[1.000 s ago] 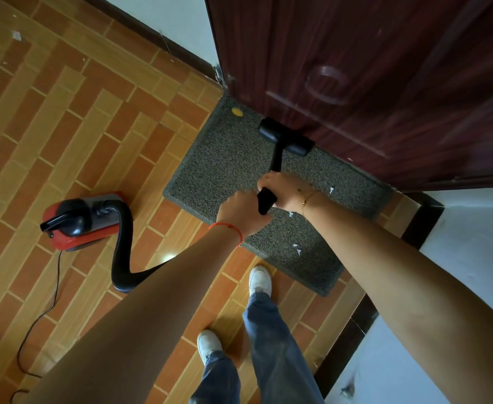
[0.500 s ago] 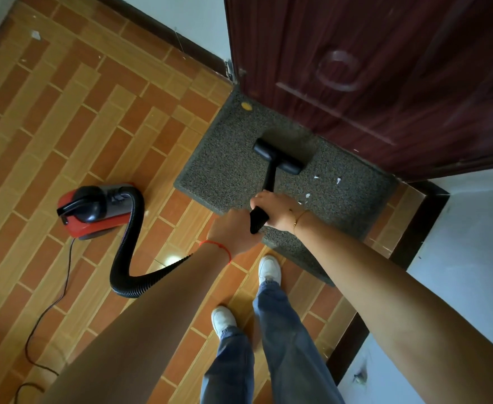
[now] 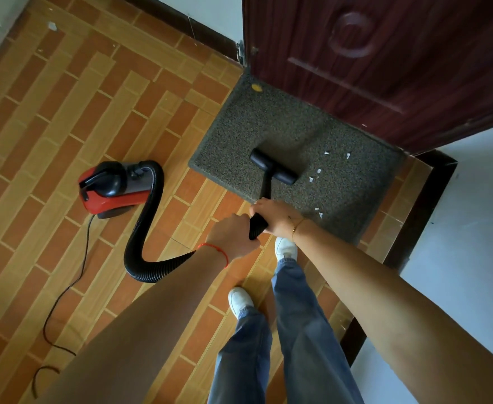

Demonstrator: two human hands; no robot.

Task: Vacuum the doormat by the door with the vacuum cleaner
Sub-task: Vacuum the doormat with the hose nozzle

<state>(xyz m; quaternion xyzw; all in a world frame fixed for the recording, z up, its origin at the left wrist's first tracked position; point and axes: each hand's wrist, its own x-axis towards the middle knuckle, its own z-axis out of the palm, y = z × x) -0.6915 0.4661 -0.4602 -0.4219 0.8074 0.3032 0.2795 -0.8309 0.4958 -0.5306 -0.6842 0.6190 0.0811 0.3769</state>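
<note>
Both hands (image 3: 258,225) gripping wand (image 3: 258,223), nozzle (image 3: 273,167) on doormat (image 3: 256,123), paper scraps (image 3: 318,171) perhaps, red canister (image 3: 111,189) left

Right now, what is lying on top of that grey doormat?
On the doormat rest the black vacuum head, several white paper scraps to its right, and a yellow spot near the door. Anything beneath the head is hidden.

orange-tan brick-pattern tile floor (image 3: 73,118), white walls (image 3: 472,228), dark red wooden door (image 3: 385,59)
</note>
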